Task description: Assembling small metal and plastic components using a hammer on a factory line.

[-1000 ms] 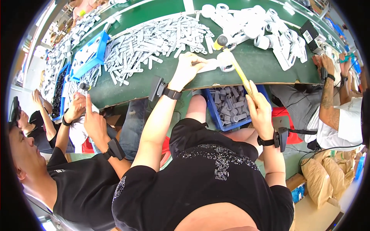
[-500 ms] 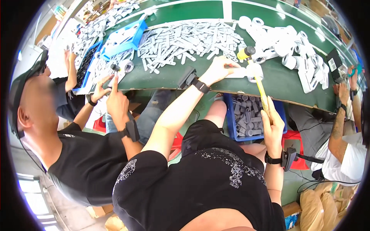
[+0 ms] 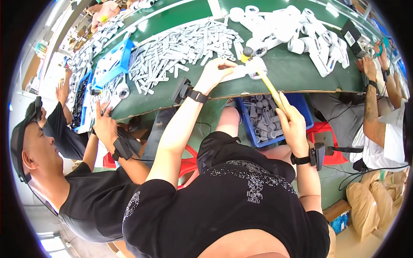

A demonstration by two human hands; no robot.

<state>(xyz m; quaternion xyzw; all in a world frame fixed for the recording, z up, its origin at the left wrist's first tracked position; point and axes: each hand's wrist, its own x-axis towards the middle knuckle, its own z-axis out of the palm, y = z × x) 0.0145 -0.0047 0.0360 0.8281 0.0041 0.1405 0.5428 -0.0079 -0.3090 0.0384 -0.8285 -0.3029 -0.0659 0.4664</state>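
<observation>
In my right hand (image 3: 294, 122) is the yellow handle of a mallet (image 3: 272, 88), fingers wrapped round it. The mallet's black-and-yellow head (image 3: 247, 54) is just beyond the round end of a white plastic part (image 3: 257, 68), and the handle crosses over that end. My left hand (image 3: 216, 74) pinches the flat arm of this part against the green tabletop near its front edge. Whether the mallet head touches anything cannot be made out. A heap of flat grey-white strips (image 3: 185, 49) lies beyond my left hand.
Assembled white parts (image 3: 314, 38) are piled at the right. A blue tray (image 3: 112, 62) stands at the left, and a blue crate (image 3: 262, 139) of grey pieces sits under the table edge. A co-worker's hand (image 3: 105, 127) works close on my left; another person's forearm (image 3: 373, 103) is at the right.
The whole view has shifted, so the table things appear further left. My left hand still holds the part; the mallet head sits slightly closer to its round end.
</observation>
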